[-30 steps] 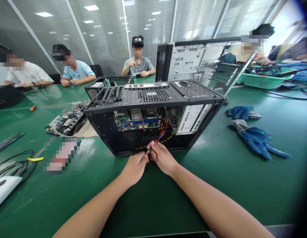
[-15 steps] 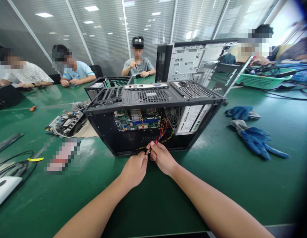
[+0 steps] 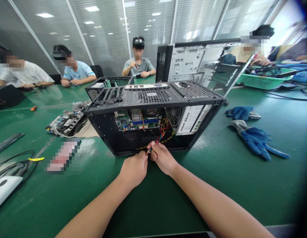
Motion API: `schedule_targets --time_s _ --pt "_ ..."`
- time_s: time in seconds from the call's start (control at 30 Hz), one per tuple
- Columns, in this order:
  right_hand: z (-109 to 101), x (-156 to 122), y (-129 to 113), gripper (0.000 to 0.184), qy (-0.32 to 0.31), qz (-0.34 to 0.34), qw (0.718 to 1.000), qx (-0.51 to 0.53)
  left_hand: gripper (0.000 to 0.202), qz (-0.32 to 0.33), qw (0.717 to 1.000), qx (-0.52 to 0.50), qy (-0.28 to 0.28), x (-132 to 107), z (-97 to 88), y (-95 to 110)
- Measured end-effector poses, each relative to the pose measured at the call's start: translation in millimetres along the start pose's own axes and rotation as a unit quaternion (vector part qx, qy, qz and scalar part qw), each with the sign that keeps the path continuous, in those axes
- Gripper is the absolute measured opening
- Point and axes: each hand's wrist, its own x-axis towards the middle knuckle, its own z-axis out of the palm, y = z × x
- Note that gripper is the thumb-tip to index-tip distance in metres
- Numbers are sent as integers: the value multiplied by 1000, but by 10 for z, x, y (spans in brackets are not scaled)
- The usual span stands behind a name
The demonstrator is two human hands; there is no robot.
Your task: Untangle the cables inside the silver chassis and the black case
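Observation:
In front of me an open black computer case (image 3: 153,96) lies with its open side toward me. A green motherboard (image 3: 137,123) and a power supply (image 3: 190,119) with a fan grille sit inside. A bundle of coloured cables (image 3: 163,130) runs from the power supply down to my hands at the case's lower edge. My right hand (image 3: 162,156) is closed around these cables. Against it, my left hand (image 3: 135,167) pinches the end of the same bundle; the exact piece between its fingers is mostly hidden.
Blue work gloves (image 3: 254,138) lie to the right. At left are a circuit board (image 3: 66,122), a blurred pink object (image 3: 62,155) and a white device (image 3: 7,191) with black cables. Behind stand another case (image 3: 188,61) and a green basket (image 3: 264,81). Several people sit around the table.
Both hands stay at the same spot with the cables between them. The yellow-and-black cable along the case's lower edge has shifted slightly.

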Motion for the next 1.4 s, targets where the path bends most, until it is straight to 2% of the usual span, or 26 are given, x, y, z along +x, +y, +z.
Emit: schedule_targets --time_s 0.17,0.3,0.43,0.5,0.57,0.6,0.67,0.73,0.77,0.83,0.9,0.97,1.03,1.23,1.33,1.4 --pt "2 -3 -11 36 3 5 1000 1 21 9 999 26 -18 -6 -17 30" --pt "3 -5 -20 35 0 8 1000 1 25 8 1000 -4 -27 -6 -31 35" --pt "-9 1 -12 36 3 17 1000 -1 26 -3 994 -108 -31 15 -45 54" --pt "-22 7 0 36 8 23 1000 0 28 -18 977 -207 -54 23 -54 70" --pt "-35 11 9 37 10 26 1000 6 29 -70 932 -340 -110 26 -72 83" --pt "-39 11 10 36 9 28 1000 9 29 -104 894 -411 -143 25 -86 86" --pt "-41 7 4 35 3 30 999 17 28 -161 801 -541 -198 24 -125 85" --pt "-36 0 -10 34 -6 32 999 26 26 -190 717 -629 -232 25 -173 74" --pt "-33 -4 -17 33 -10 32 999 30 25 -200 685 -656 -244 28 -195 66" --pt "-27 -10 -28 31 -12 30 999 35 26 -218 642 -685 -266 36 -223 49" --pt "-23 -13 -28 31 -12 27 999 34 28 -226 628 -690 -279 40 -226 35" --pt "-22 -12 -19 32 -10 23 999 25 29 -219 644 -679 -276 37 -206 32" --pt "-22 -9 -8 33 -8 18 1000 12 29 -207 683 -654 -252 31 -174 40" --pt "0 -10 -11 35 1 1 1000 -21 33 -185 833 -494 -165 44 -75 74" --pt "5 -9 -12 35 3 -5 1000 -28 31 -112 921 -362 -94 52 -50 60" --pt "2 -7 -8 35 3 -10 1000 -30 29 -53 960 -270 -51 51 -48 49"
